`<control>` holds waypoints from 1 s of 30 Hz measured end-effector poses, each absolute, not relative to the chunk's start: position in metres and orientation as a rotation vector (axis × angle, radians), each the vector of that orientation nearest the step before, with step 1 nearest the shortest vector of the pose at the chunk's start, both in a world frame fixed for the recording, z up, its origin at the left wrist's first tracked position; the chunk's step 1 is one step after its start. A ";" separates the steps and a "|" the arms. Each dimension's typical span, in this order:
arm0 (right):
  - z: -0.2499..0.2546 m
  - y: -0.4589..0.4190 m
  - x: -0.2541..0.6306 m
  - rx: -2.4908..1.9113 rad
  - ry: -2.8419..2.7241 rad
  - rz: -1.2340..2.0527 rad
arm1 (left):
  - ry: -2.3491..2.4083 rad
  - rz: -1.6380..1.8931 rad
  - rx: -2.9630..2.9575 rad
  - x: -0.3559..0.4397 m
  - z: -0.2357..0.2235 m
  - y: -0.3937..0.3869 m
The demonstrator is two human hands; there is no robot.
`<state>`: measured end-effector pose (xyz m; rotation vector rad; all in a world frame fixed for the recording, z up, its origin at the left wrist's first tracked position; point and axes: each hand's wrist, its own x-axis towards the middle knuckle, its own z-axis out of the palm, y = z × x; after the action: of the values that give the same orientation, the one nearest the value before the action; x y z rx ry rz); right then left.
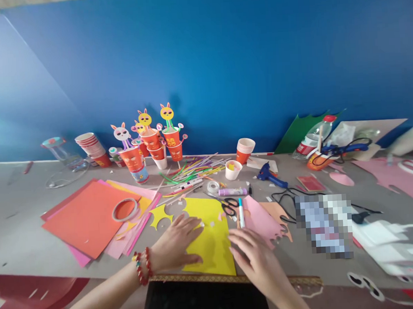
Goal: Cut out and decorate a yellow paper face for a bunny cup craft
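Observation:
A yellow sheet of paper [211,246] lies in front of me at the table's near edge. My left hand [179,241], with a red bead bracelet [142,267] at the wrist, rests over its left side, fingers spread. At its right edge is my right hand [255,251], fingers loosely bent and thumb apart, holding nothing that I can see. Just beyond the sheet are black-handled scissors [229,207] and a blue-capped marker [241,212]. Cut pink paper [261,218] lies beyond my right hand. A yellow offcut [160,216] with round cut-outs sits past my left fingers.
Orange and pink sheets [88,220] carry a tape roll [125,210] at left. Behind stand red cups with rabbit figures [132,160], pipe cleaners [193,169] and a scrap cup [233,170]. A blue glue gun [271,175], its cable and a power strip [384,246] are right.

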<state>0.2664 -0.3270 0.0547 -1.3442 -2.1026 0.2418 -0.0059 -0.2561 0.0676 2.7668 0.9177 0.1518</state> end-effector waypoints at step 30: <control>0.039 -0.233 0.329 -1.497 -2.233 0.027 | 0.761 0.295 2.749 -0.014 0.079 -0.272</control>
<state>0.3291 -0.2333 0.0390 -1.4968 -2.2332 0.0271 -0.0141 -0.2718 0.0788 2.7488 0.7606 0.2946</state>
